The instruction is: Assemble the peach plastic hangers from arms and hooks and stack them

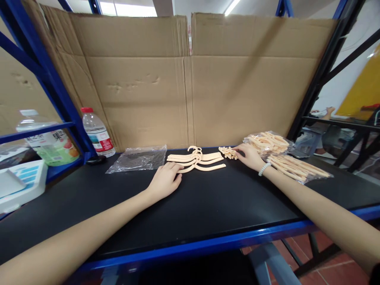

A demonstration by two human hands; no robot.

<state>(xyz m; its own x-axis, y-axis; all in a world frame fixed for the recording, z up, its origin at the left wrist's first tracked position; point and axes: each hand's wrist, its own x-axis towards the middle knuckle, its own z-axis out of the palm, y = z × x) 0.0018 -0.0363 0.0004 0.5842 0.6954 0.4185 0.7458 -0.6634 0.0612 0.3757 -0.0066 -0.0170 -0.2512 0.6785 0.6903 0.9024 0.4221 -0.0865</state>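
Resting flat on the black shelf surface [208, 206], the left hand [164, 180] lies palm down with its fingers loosely together, the fingertips touching the near end of a small stack of cream plastic hangers [197, 160]. It grips nothing; the hand simply presses or rests against the lowest hanger arm. The hangers lie flat, fanned slightly, their hooks bunched together at the far side near the cardboard backing [190, 83].

Further right in the same head view, the right hand [251, 156], with a pale beaded bracelet [263, 169] at the wrist, reaches toward a little heap of cream clips [228, 152] just right of the hangers. Its fingertips touch that heap, fingers extended and only slightly curled; whether any clip is pinched between them cannot be told.

Just beyond and right of this hand sit two clear bags of hangers [285, 156], one piled on the other, the lower one stretching toward the shelf's right edge.

On the left, an empty-looking clear plastic bag [138, 158] lies flat, well apart from the left hand. A water bottle [97, 132] with a red cap stands upright beside the blue rack post [59, 99], and a larger drink bottle [47, 140] stands in the neighbouring bay behind a blue crossbar.
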